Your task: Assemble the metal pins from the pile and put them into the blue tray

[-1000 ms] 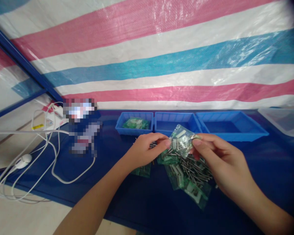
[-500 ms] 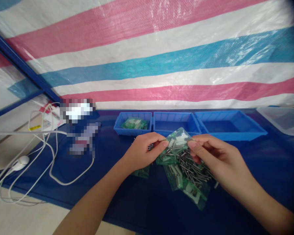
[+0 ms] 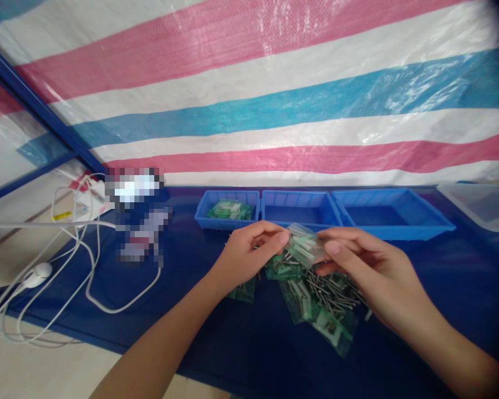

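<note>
Both hands pinch one small clear plastic bag point(image 3: 304, 246) with pale green parts inside, held just above the blue table. My left hand point(image 3: 249, 256) grips its left edge with thumb and forefinger. My right hand point(image 3: 368, 277) grips its right edge the same way. Under the bag lies a heap of loose metal pins point(image 3: 330, 288) mixed with more small green bags point(image 3: 324, 321). Another green bag point(image 3: 243, 290) peeks out below my left wrist.
Three blue trays stand along the back: the left tray point(image 3: 228, 213) holds green bags, the middle tray point(image 3: 299, 213) and the wide right tray point(image 3: 393, 216) look bare. A clear tub point(image 3: 482, 205) sits far right. White cables point(image 3: 66, 266) sprawl at the left, before a striped tarp.
The bag has been turned from facing me to lying flatter between my fingers, and my hands have drawn slightly closer together. The pile below has not moved.
</note>
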A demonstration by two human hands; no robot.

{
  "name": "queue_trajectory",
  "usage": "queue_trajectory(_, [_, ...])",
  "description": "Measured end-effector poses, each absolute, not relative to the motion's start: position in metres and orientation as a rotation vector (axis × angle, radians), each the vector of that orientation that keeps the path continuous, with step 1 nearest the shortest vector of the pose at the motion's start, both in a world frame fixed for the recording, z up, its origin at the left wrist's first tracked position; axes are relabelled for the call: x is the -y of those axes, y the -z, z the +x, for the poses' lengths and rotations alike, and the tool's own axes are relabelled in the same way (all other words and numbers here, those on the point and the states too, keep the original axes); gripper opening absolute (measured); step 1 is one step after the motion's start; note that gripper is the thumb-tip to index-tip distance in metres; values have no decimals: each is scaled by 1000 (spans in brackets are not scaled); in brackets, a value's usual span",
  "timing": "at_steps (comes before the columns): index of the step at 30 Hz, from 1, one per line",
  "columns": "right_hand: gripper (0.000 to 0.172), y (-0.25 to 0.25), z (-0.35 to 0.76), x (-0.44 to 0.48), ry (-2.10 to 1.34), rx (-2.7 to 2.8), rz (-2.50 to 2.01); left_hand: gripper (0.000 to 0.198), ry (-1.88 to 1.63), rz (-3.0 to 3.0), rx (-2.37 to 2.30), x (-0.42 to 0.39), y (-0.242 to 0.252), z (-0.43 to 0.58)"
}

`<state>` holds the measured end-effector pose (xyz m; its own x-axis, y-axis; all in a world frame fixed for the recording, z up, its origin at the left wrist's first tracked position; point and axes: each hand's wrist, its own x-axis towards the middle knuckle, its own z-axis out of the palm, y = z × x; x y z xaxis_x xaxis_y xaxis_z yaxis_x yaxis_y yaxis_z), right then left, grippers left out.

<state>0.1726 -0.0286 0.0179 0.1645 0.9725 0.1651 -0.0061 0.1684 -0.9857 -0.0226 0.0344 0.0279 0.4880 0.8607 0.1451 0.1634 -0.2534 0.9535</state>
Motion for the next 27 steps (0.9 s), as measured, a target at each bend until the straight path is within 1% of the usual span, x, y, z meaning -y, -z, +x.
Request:
queue_trajectory(3, [19,-16,170,29,-953,1158,-1143,21,-887,1746,-859,-36,-23,-22])
queue_trajectory(6, [17,-14,168,28,-932,1188,-1139,21,-918,1818,-891,-35,-23,-20])
queue_trajectory(11, [27,-14,171,26,-931,1169,-1117,31,-1070,1900,-1056,-49,-34,-32])
queue_trajectory(15, [23,-14,174,24,-870,1194,-1127,39,-1344,1787,-1314,-85,-37,-68])
queue_trajectory(17, [21,-12,176,24,-848,1234,-1133,41,-1390,1786,-1485,-102,-36,-89])
queue_trajectory(19, [20,-10,176,24,-837,1274,-1128,40,-1324,1831,-1677,-112,-35,-104])
queue_trajectory(22, [21,-8,176,26,-803,1344,-1164,36,-1011,1975,-1988,-113,-33,-109])
queue_trajectory(24, [17,-9,175,28,-716,1480,-1230,32,-850,2093,-2154,-107,-32,-103])
queue_trajectory(27, [9,-12,171,33,-478,1883,-1199,31,-841,2268,-2282,-97,-32,-91])
